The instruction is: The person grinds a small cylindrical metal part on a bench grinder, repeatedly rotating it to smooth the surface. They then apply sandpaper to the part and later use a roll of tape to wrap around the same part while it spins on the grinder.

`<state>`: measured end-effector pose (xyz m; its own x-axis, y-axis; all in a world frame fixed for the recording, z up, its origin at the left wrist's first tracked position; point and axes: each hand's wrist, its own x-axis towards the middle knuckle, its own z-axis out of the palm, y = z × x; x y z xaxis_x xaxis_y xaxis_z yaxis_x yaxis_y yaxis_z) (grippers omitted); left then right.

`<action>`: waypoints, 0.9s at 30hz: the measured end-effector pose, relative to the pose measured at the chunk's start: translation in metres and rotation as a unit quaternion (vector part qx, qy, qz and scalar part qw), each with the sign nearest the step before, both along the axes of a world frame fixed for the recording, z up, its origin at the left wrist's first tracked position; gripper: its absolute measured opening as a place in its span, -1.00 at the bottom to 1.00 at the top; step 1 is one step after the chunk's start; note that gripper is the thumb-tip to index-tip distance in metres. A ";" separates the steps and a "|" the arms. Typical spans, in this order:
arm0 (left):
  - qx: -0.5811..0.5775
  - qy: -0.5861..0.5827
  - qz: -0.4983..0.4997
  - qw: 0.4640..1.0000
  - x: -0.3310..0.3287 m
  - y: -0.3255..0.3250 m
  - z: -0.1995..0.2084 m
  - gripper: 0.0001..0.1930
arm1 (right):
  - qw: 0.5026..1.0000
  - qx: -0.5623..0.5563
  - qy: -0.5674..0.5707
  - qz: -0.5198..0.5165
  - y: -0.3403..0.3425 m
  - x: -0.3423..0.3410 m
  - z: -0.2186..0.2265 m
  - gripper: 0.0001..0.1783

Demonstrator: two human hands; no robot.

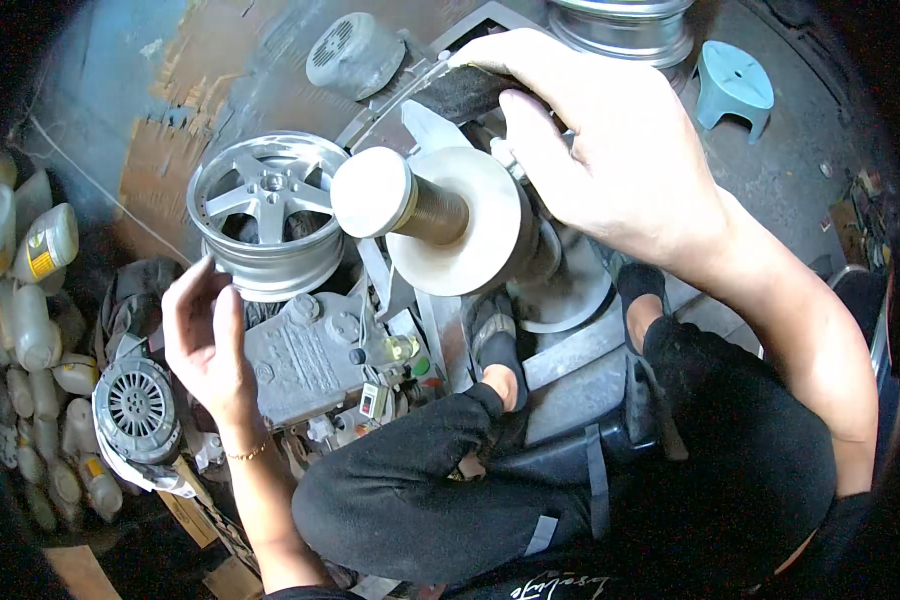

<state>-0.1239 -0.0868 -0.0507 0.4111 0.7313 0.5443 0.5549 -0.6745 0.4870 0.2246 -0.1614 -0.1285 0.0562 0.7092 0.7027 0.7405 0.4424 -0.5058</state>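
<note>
My left hand [208, 335] is raised beside the near rim of a silver five-spoke alloy wheel [270, 278]. Its thumb and fingers are apart, and I see nothing between them. My right hand [620, 150] hovers over the far side of a machine, thumb spread away from the long curved fingers. A dark, rough-surfaced part [460, 95] shows in the gap below those fingers; whether they touch it I cannot tell. Between my hands stands a spindle with a pale round flange [485, 220], a brown threaded shaft [438, 212] and a whitish disc cap [372, 192].
A dusty grey motor [355, 55] lies beyond the wheel. Another wheel [622, 35] and a light-blue stool [735, 85] stand at the far right. Several plastic bottles [35, 330] pile up on the left, near a round-vented machine [135, 405]. A dusty metal cover [305, 355] lies before the wheel.
</note>
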 end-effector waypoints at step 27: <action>-0.040 0.061 -0.169 0.983 0.076 0.027 -0.044 -0.49 | 0.999 0.041 0.019 0.015 0.007 -0.013 -0.015 -0.62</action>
